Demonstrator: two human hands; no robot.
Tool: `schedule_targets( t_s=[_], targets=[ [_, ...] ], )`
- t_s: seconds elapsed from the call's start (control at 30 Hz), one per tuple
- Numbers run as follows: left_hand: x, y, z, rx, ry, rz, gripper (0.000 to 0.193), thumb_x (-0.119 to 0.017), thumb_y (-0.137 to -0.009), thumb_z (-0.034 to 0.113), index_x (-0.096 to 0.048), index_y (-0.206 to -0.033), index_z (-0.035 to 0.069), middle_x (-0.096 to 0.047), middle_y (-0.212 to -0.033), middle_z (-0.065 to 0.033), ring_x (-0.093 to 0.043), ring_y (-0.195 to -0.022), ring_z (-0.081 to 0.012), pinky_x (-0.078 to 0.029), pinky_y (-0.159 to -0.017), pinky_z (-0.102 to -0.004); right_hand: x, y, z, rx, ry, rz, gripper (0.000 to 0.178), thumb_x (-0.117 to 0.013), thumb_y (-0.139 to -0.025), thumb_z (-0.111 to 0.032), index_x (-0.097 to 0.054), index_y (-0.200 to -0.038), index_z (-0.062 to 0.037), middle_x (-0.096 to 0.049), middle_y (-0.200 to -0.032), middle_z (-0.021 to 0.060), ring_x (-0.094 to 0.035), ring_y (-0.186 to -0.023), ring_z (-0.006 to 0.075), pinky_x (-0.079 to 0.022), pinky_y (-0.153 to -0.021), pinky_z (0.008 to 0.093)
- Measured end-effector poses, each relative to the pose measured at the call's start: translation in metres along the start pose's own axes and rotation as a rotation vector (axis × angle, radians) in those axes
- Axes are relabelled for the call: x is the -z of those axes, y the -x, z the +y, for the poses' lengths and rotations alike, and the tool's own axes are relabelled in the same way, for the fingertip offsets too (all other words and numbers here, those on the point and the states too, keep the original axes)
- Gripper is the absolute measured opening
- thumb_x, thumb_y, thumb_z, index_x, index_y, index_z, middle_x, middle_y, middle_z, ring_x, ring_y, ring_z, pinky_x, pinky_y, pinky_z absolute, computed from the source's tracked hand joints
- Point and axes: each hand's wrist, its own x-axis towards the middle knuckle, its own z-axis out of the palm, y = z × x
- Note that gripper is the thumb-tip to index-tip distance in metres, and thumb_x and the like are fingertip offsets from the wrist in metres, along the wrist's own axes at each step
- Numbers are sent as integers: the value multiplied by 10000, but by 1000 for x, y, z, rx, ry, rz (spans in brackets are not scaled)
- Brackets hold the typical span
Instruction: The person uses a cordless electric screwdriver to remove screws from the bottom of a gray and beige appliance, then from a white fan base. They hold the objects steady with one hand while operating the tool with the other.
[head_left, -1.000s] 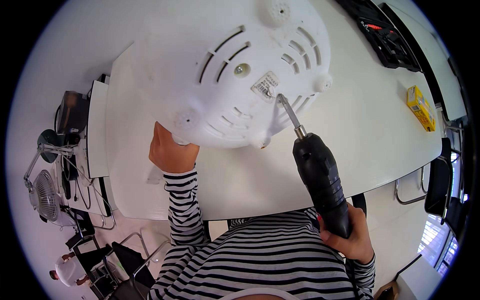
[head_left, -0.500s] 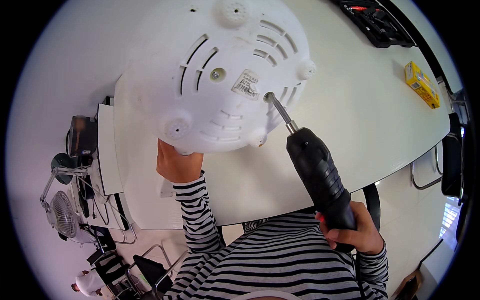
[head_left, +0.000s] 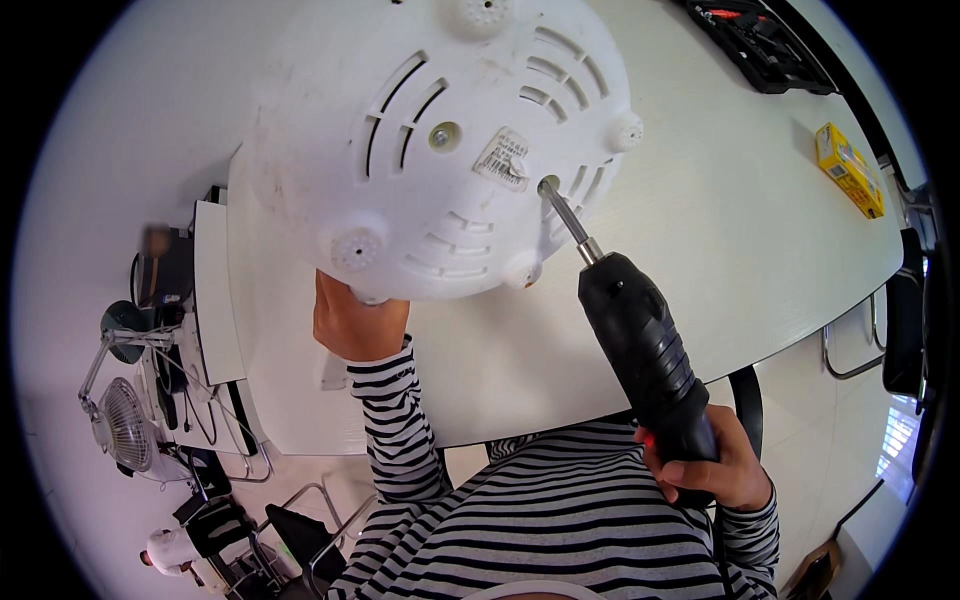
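Observation:
A round white plastic appliance base (head_left: pixel 400 215) faces me, raised over the table, with curved vent slots, knobbly feet and a torn paper label (head_left: pixel 502 158). My left hand (head_left: pixel 362 322) grips it at the lower left edge; the fingertips are hidden behind it. Wrapped around the handle of a black electric screwdriver (head_left: pixel 645 345) is my right hand (head_left: pixel 722 462), its thumb near a red button. The screwdriver's long metal bit enters a recessed hole right of the label. Left of the label, a screw head (head_left: pixel 440 136) shows inside another recess.
The white table (head_left: pixel 720 230) spreads under the work. A yellow box (head_left: pixel 849 171) lies at the right, and an open black tool case (head_left: pixel 762 45) at the far right. Off to the left stand a fan (head_left: pixel 124 424), a lamp and chairs, with a person (head_left: pixel 170 550) at the lower left.
The white base has shifted slightly right and up in view. The screwdriver has moved a little to the right with it, its bit still in the same hole.

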Motion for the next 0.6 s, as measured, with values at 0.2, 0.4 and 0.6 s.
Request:
schedule_targets(
  t_s=[0.2, 0.4, 0.6],
  targets=[
    [-1, 1, -1, -8, -18, -6, 624, -776, -531, 216, -520, -1077, 58, -625, -971, -75, -629, -794, -242, -506, -639, -314, -2, 2, 1, -14, -35, 8, 380, -602, -630, -87, -516, -948, 102, -530, -612, 89, -509, -460, 133, -426, -467, 227],
    [0, 1, -1, 7, -21, -19, 628, -784, -522, 215, -521, -1071, 60, -626, -969, -76, -629, -795, -242, -508, -643, -315, -5, 2, 1, -25, -62, 8, 374, -602, -628, -82, -515, -945, 96, -534, -614, 99, -510, -451, 142, -429, -460, 234],
    [0, 0, -1, -43, -4, 6, 625, -787, -514, 218, -527, -1057, 50, -632, -949, -82, -633, -771, -246, -510, -627, -311, -3, 8, -7, -82, -51, 5, 366, -608, -621, -91, -505, -931, 75, -542, -616, 109, -526, -457, 152, -432, -462, 241]
  ],
)
